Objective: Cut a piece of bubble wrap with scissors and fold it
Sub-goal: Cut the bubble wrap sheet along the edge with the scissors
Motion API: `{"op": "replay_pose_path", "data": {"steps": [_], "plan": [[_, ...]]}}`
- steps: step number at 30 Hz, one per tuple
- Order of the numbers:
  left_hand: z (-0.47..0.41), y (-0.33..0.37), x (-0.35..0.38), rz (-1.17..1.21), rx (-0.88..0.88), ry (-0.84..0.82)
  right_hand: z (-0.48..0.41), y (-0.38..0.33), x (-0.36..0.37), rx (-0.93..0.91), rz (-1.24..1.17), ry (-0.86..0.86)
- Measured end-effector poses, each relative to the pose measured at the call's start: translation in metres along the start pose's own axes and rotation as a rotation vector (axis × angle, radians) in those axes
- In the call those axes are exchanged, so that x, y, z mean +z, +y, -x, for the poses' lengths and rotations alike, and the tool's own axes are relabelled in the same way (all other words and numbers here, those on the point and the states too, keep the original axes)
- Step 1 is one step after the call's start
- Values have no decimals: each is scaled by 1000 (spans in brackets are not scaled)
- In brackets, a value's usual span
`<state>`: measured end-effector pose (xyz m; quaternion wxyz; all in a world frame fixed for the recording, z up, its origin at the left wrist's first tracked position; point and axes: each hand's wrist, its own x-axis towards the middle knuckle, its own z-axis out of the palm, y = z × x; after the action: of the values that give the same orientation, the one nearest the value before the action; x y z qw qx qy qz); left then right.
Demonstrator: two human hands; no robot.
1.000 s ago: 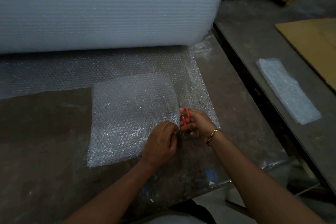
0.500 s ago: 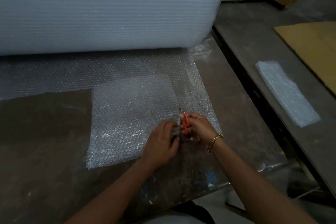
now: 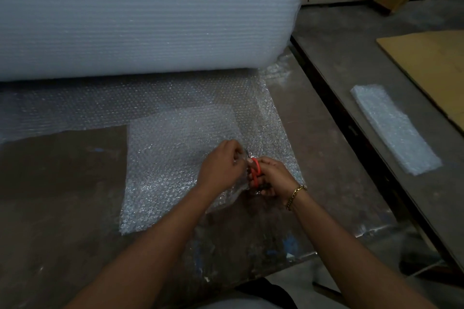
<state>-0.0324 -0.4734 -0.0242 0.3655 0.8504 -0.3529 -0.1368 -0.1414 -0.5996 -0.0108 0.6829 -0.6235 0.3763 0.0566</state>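
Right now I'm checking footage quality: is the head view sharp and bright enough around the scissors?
Head view: dim overall, table dark. Head view: glints sparkle on the bubble wrap sheet. Head view: the scissors show clear orange handles in the right hand, blades small, partly behind the left hand.

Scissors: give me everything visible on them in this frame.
The scissors have orange-red handle loops, plastic by the look, and a thin dark blade tip pointing away from the person. The right hand grips the handles and covers much of them. The tip sits at the bubble wrap, close beside the left hand, which pinches the wrap. Whether the blades are open cannot be told.
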Motion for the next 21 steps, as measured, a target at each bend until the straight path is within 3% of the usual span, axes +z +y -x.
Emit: {"op": "replay_pose_path", "data": {"steps": [9, 21], "plan": [[-25, -10, 13, -44, -37, -85, -5, 2, -4, 7, 37, 2], [-18, -16, 31, -102, -14, 111, -6, 0, -5, 24, 44, -4]]}}
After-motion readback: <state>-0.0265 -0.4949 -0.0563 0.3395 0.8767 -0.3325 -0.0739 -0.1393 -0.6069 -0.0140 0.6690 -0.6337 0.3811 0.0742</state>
